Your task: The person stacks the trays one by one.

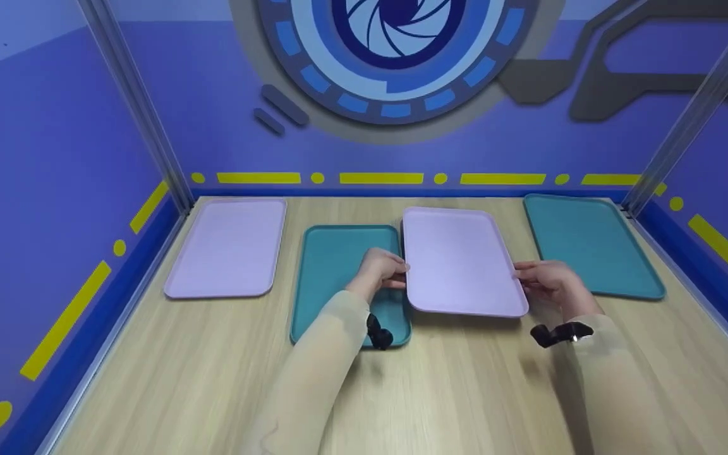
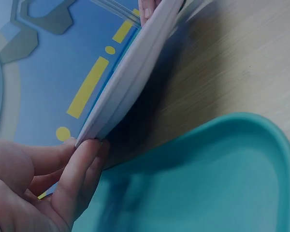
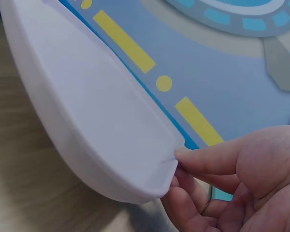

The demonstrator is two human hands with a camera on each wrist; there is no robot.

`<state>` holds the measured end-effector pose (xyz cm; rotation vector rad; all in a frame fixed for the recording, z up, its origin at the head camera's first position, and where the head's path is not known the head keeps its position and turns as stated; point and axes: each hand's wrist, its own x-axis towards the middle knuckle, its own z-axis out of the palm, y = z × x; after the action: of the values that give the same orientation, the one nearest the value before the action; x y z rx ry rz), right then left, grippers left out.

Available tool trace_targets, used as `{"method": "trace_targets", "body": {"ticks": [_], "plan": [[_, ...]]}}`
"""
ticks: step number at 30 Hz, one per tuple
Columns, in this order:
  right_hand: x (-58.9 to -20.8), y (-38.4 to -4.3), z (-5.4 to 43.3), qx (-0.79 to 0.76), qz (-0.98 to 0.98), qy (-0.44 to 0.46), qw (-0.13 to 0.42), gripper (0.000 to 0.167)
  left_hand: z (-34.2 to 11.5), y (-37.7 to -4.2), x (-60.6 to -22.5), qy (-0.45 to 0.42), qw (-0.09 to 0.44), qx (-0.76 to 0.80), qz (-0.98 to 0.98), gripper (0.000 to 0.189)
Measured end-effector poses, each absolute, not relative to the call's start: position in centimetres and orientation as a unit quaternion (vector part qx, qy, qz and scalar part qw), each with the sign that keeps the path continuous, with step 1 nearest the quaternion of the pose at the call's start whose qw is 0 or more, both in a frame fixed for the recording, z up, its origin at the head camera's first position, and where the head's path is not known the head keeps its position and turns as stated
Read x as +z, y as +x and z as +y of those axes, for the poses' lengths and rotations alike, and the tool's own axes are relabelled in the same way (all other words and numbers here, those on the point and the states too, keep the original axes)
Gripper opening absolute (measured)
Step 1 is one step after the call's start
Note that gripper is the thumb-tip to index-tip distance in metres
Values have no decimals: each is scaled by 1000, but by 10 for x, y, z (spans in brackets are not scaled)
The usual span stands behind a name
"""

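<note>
Both hands hold a pale purple tray [image 1: 465, 262] by its two long sides, raised above the wooden table. The left hand [image 1: 378, 273] pinches its left rim between thumb and fingers, also plain in the left wrist view, where the tray [image 2: 130, 72] shows edge-on. At the opposite rim the right hand [image 1: 550, 281] pinches with the thumb on top and fingers beneath, as the right wrist view shows. Under the left hand and forearm lies a teal tray [image 1: 339, 259], partly covered by them. The purple tray's left rim overlaps the teal tray's right edge in the head view.
Another pale purple tray [image 1: 231, 246] lies at the far left of the table [image 1: 200, 379]. A second teal tray [image 1: 591, 243] lies at the far right, just beyond the right hand. Blue printed walls [image 1: 206, 114] with metal corner posts [image 1: 143, 107] enclose the back and sides.
</note>
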<state>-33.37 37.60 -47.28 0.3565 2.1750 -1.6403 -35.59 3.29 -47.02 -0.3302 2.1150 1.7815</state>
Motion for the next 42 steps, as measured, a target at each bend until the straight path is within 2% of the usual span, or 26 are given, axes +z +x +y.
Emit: {"method": "trace_targets", "body": {"ticks": [9, 21, 31, 42], "plan": [[-465, -326, 350, -606, 774, 109, 152, 61, 2, -348, -467, -94, 159, 645, 742, 18], [-461, -319, 291, -623, 774, 58, 97, 54, -60, -331, -462, -86, 128, 642, 751, 21], [-462, -315, 236, -625, 776, 26, 87, 43, -114, -314, -464, -99, 111, 647, 748, 29], [-475, -313, 190, -658, 747, 21, 96, 40, -156, -302, -470, -118, 98, 633, 758, 29]]}}
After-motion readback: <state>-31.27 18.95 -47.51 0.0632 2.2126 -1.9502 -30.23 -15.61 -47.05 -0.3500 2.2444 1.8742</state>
